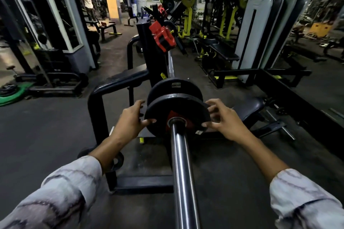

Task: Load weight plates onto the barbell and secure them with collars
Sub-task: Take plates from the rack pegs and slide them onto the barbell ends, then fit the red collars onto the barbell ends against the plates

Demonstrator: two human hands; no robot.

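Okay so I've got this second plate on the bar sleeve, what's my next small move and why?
Probably push the near plate further along the barbell sleeve until it sits flush against the far plate. Both your left hand and right hand grip its rim, and a gap shows between the two plates. The red collars hang on the rack upright, not yet fitted.

Between the hands (130,122) a matt black rubbery plate (167,106) sits on the glossy polished steel barbell sleeve (181,169), shiny red plastic collars (162,37) beyond, dull rough floor (46,128) beneath.
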